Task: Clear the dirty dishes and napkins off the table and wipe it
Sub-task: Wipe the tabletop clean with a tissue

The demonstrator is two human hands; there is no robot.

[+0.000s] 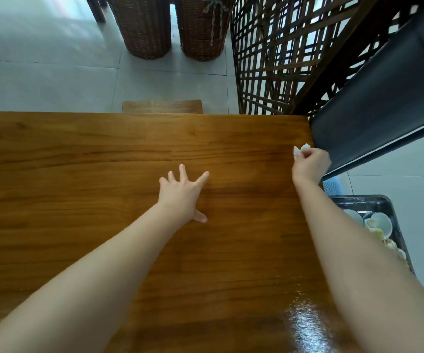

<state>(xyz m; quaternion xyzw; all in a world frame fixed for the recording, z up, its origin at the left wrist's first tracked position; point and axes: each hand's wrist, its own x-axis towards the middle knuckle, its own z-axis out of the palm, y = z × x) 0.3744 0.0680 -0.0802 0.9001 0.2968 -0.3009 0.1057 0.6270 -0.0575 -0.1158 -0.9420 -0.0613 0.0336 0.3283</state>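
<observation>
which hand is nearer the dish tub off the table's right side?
Right. The right hand, gripping a white napkin at the right edge of the table, is just beyond the tub. The left hand is spread open mid-table, far to its left.

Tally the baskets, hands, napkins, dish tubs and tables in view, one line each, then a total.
Baskets: 2
Hands: 2, left hand and right hand
Napkin: 1
Tub: 1
Table: 1
Total: 7
</observation>
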